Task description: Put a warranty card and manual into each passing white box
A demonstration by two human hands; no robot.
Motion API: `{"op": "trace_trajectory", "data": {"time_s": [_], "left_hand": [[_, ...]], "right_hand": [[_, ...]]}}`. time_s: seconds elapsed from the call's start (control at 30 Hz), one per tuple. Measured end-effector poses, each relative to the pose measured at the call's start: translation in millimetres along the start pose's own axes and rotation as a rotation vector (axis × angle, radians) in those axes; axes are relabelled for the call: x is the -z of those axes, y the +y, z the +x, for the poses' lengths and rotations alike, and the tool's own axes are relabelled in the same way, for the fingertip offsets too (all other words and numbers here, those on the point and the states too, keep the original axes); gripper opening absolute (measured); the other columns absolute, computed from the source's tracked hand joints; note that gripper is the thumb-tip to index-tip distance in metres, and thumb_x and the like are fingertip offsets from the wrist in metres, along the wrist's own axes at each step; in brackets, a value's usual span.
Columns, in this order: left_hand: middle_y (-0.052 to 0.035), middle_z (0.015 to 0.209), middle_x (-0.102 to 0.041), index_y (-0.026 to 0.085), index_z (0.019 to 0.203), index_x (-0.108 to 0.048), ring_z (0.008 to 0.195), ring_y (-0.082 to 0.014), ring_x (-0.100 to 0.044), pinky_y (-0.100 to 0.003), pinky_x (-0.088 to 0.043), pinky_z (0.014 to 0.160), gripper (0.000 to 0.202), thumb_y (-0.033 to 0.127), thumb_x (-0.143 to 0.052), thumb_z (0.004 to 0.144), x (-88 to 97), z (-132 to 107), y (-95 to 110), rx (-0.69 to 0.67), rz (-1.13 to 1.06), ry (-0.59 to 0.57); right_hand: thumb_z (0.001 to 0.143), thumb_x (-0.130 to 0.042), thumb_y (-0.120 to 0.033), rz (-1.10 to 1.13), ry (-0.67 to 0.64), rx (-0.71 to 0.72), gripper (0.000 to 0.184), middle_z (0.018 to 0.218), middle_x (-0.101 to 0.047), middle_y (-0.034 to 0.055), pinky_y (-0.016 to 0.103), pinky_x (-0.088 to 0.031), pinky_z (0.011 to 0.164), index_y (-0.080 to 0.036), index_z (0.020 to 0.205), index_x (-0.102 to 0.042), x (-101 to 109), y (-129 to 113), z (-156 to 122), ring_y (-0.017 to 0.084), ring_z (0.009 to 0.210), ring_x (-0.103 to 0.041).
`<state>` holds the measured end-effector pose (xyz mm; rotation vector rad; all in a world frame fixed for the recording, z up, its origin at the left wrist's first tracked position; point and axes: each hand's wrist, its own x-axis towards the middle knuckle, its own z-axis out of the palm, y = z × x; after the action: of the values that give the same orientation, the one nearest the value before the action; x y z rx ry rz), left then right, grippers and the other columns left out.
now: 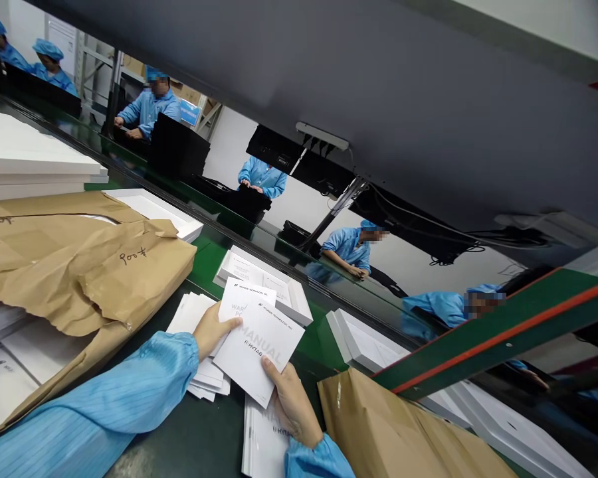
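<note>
My left hand (212, 330) pinches a white booklet (245, 293) headed "WAR…", partly covered by another. That other one is a white manual (262, 340) printed "MANUAL" and "HYTAB", gripped at its lower right corner by my right hand (294, 403). The two overlap at a slant, held above the dark bench. Behind my left hand lies a loose pile of white booklets (187, 311). Below my right hand stands a stack of manuals (260, 441). Just beyond the held booklets sits an open white box tray (303, 312) with printed papers inside.
A torn brown paper package (144, 292) of booklets lies at left, another brown package (379, 418) at right. White boxes (34, 149) are stacked far left; more box trays (361, 335) line the green belt (206, 262). A green, red-edged bar (498, 332) slants across the right. Co-workers sit opposite.
</note>
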<state>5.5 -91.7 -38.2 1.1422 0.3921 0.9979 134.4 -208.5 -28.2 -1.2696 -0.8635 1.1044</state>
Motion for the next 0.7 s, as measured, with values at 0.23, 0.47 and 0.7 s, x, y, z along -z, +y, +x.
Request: {"op": "trace_trajectory", "data": {"time_s": [0.23, 0.47, 0.7], "left_hand": [[-0.0103, 0.103, -0.055, 0.011, 0.102, -0.046, 0.093, -0.0214, -0.05, -0.035, -0.036, 0.083, 0.049, 0.024, -0.063, 0.058, 6.2, 3.0, -3.7, 0.134, -0.077, -0.406], [-0.0107, 0.103, -0.054, 0.01, 0.098, -0.047, 0.094, -0.0227, -0.049, -0.034, -0.038, 0.079, 0.044, 0.029, -0.06, 0.061, 3.4, 3.0, -6.2, 0.008, 0.022, -0.177], [-0.0103, 0.109, -0.05, 0.015, 0.111, -0.04, 0.093, -0.0213, -0.049, -0.033, -0.039, 0.077, 0.049, 0.042, -0.047, 0.07, 4.7, 2.6, -7.2, 0.102, -0.059, -0.155]], "right_hand": [[0.07, -0.053, -0.031, 0.075, 0.159, 0.176, 0.049, 0.109, -0.051, 0.0059, 0.034, -0.036, 0.084, -0.021, 0.116, -0.037, 0.1, -7.4, -1.1, 0.02, 0.1, -0.045], [0.065, -0.057, -0.035, 0.034, 0.064, -0.056, 0.045, 0.087, -0.06, 0.0084, 0.023, -0.043, 0.048, -0.017, 0.105, -0.046, -4.3, -2.0, -3.7, 0.016, 0.067, -0.057], [0.061, -0.058, -0.042, -0.007, 0.209, 0.016, 0.045, 0.078, -0.061, 0.0087, 0.023, -0.045, 0.051, -0.012, 0.094, -0.051, 1.0, 0.8, 0.6, 0.015, 0.061, -0.057]]}}
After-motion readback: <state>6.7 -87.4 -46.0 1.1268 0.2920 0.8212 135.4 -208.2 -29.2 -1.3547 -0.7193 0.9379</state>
